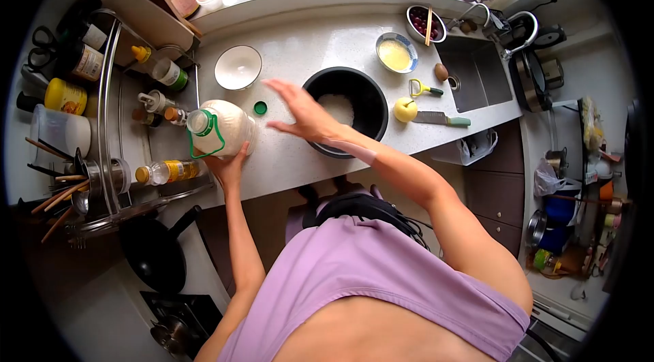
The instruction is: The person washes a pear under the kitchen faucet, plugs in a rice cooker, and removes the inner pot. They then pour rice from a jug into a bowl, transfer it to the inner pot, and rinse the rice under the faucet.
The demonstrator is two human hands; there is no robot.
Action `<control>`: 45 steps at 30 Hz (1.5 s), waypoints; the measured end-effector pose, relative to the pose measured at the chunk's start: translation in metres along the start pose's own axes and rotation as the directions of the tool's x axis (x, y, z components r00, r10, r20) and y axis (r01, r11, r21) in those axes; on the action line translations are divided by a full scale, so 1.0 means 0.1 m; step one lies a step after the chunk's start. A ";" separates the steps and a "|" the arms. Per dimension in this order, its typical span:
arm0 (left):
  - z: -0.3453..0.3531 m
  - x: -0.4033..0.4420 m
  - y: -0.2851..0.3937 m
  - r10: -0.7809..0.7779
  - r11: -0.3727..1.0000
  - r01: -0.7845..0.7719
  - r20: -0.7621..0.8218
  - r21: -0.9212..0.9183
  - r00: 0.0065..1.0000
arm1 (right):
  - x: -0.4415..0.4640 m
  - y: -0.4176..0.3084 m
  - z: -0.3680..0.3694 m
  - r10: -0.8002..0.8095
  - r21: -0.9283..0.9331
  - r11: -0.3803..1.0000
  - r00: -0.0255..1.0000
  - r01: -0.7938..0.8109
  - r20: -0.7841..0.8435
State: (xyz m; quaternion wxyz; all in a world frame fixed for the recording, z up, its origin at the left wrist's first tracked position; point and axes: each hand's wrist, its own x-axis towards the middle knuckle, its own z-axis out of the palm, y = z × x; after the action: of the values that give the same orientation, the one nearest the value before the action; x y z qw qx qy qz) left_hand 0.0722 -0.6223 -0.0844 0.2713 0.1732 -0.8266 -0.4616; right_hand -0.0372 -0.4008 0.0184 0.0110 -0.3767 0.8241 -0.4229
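My left hand point(230, 166) is wrapped against the near side of a large clear plastic jug point(235, 127) with a green handle and whitish contents. The jug stands on the counter, its mouth toward the rack. My right hand point(300, 111) is open, fingers spread toward the jug, and holds nothing. Beneath its wrist sits a black inner pot point(373, 106) with white grains, apparently rice point(337, 108), at the bottom. A small green cap point(260, 108) lies between jug and pot. Behind the jug is a white bowl point(238, 68).
Right of the pot are a yellow-green apple point(405, 110), a knife point(439, 118), a peeler point(426, 89), a brown egg point(441, 72) and a bowl of yellow liquid point(395, 54). Chopsticks cross a bowl of dark red fruit point(417, 20) near the sink point(480, 79). A metal rack point(105, 110) borders the left.
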 end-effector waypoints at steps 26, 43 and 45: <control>2.05 -2.06 2.68 -0.652 0.032 0.878 0.656 -0.477 0.380 | -6.12 1.07 -2.53 0.932 0.825 0.338 0.280 -0.452 -0.228; 5.08 -3.11 4.85 -0.350 0.194 0.971 0.914 -0.143 0.204 | -4.64 2.61 -5.41 0.830 0.574 0.506 0.544 -0.643 -0.122; 5.44 -3.06 4.67 -0.421 0.257 0.953 0.869 -0.161 0.260 | -4.66 2.93 -5.62 0.846 0.552 0.444 0.534 -0.706 0.002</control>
State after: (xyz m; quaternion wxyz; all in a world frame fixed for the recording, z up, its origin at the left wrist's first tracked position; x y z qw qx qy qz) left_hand -0.0327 0.1460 -0.0049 -0.2711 0.2583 -0.4275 -0.8228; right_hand -0.0721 0.3853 0.0325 0.1861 0.1266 0.7599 -0.6099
